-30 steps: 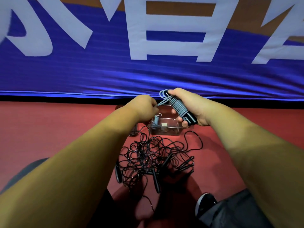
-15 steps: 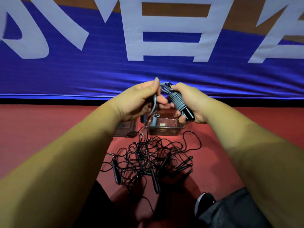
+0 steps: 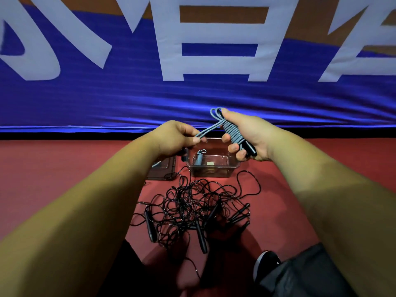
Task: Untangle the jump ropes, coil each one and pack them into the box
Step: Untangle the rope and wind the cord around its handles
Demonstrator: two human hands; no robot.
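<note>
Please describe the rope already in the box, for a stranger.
Below the blue banner, a clear box stands on the floor. Inside, at its left, lies a grey coiled rope; the black ropes lie tangled outside, a second grey rope is held.

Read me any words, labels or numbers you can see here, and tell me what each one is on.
Blue banner: large white characters, cut off by the frame's top edge, not readable whole.
Pale sticker on the clear box: too small to read.
No other text shows.
</note>
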